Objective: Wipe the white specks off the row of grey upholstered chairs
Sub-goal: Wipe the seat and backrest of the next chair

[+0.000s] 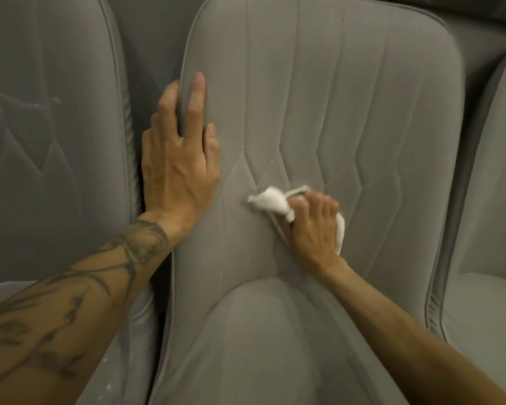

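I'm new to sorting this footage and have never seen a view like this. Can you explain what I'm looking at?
There is no machine here. One camera worn on a person's head looks down at their two bare arms. Straight ahead is the backrest of a grey middle chair, with a left chair and a right chair beside it. The left hand rests against the backrest's left edge. The right hand has its fingers curled round a crumpled white cloth, pressed on the stitched fabric.

Light: dim, warm
Shadows: deep beside the middle chair (333, 83)
Focus: soft, slightly blurred
Edges: lines bend
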`<state>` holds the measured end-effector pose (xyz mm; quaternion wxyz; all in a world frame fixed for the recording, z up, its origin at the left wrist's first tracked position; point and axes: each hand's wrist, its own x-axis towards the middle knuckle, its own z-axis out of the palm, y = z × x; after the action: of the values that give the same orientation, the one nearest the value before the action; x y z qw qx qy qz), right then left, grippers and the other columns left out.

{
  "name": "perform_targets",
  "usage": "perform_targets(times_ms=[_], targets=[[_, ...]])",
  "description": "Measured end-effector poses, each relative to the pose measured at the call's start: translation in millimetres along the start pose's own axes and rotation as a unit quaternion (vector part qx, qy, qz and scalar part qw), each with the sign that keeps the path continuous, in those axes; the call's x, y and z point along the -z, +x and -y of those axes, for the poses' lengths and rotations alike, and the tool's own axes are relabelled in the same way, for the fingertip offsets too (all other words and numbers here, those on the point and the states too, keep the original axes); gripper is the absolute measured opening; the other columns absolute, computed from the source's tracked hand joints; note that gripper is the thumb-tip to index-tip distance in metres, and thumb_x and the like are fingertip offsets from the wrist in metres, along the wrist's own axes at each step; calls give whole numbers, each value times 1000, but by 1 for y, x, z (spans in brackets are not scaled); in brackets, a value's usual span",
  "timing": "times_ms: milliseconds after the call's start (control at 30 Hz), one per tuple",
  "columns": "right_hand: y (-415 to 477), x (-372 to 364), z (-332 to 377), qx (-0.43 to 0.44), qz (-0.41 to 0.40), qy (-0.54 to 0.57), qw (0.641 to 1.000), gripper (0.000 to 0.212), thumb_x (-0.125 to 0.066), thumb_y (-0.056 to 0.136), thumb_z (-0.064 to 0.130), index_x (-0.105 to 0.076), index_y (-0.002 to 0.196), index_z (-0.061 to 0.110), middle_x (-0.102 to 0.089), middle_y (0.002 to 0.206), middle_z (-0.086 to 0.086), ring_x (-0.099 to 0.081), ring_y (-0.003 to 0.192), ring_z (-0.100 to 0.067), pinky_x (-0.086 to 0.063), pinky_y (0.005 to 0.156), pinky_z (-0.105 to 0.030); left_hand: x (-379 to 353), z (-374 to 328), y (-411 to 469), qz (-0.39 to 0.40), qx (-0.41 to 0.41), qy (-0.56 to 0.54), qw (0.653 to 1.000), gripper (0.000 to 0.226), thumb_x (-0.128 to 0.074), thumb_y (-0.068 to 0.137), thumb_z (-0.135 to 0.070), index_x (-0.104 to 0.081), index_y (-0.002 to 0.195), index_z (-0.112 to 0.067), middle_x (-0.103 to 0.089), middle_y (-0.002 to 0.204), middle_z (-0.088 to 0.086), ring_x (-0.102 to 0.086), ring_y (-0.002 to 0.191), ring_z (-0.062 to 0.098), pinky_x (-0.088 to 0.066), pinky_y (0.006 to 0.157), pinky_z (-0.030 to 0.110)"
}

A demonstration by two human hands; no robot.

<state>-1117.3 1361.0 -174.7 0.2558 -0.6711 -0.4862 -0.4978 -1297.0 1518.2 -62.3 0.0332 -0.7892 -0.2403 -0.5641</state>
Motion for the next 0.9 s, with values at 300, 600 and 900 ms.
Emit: perform_targets(times_ms=[300, 600, 900], targets=[[-60, -9, 18, -4, 38, -11, 999, 30, -70, 88, 24, -48, 107, 18, -45, 105, -9, -48, 82, -33, -35, 77, -42, 2, -1, 0, -3, 4, 3, 1000, 58, -43, 107, -29, -35, 162, -14, -43, 156, 22, -56, 121, 42, -46, 87, 51], [141, 2, 24, -83, -140, -23, 986, 22, -56, 99, 31, -47, 107, 13, -56, 99, -18, -45, 91, -31, -34, 79, -41, 1, 2, 0, -5, 5, -10, 1000, 58, -43, 106, -28, -36, 162, -16, -43, 157, 19, -54, 123, 41, -45, 91, 51], [130, 14, 80, -101, -67, 59, 991, 24, -61, 99, 28, -63, 95, 4, -61, 96, -15, -56, 85, -36, -45, 75, -48, 9, 7, 1, 2, -18, 66, 998, 55, -40, 107, -32, -37, 161, -18, -46, 157, 14, -53, 127, 32, -37, 102, 52]])
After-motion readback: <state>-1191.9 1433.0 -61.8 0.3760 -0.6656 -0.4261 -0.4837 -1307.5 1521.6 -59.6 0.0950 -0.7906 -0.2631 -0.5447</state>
